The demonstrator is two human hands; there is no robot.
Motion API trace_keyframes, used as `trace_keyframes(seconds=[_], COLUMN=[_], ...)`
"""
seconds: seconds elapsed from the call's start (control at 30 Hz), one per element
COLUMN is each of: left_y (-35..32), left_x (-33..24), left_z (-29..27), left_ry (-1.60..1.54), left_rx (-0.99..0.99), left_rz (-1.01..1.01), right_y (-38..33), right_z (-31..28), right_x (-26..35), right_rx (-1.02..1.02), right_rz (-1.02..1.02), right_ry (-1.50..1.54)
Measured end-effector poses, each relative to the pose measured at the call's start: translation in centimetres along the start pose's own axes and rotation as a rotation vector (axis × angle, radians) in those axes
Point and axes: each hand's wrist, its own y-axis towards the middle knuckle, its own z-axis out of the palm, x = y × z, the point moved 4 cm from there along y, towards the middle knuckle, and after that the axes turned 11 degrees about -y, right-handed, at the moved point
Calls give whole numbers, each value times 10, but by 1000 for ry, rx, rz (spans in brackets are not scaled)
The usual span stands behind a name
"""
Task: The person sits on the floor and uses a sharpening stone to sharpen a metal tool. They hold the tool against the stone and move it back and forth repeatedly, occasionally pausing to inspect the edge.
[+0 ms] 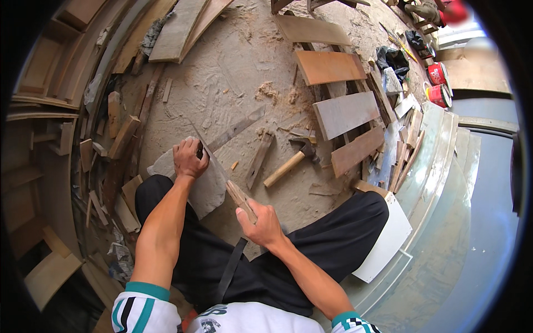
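Note:
My right hand (260, 223) is wrapped round the worn wooden handle of a handsaw (215, 161). Its thin blade slants away to the upper left, past my left hand (190, 159). That left hand is closed beside the blade, with a small dark thing (200, 149) showing at its fingers; its kind is unclear. Under the left hand and the blade lies a pale grey slab (208, 191), close to my knees. A claw hammer (286, 168) with a wooden handle lies on the floor to the right, near a short wood offcut (260, 160).
A flat strip (239, 126) lies beyond my hands. Several boards (345, 119) rest in a row at right, beside scrap wood (408, 152) and glass-like sheets (438, 183). Wood scraps (123, 136) crowd the left. Red cans (438, 95) and a black bag (393, 60) stand far right.

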Motion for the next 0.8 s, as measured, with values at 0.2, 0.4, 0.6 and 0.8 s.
trace_keyframes(seconds=[0.2,0.4,0.6,0.8], left_y=[-1,1,-3,0], left_x=[4,-6,2,-3], left_z=[-4,0,-7,-4], left_ry=[5,1,-3,-42], left_rx=[16,-19,-40,-17], left_rz=[-25,-39,-82,-103], right_y=[-17,3,-28,-4], right_z=[-6,4,-10,7], right_x=[5,-3,3,-6], right_rx=[11,-42,32,-9], right_rz=[-15,16,34,-24], right_ry=[8,1,9,-50])
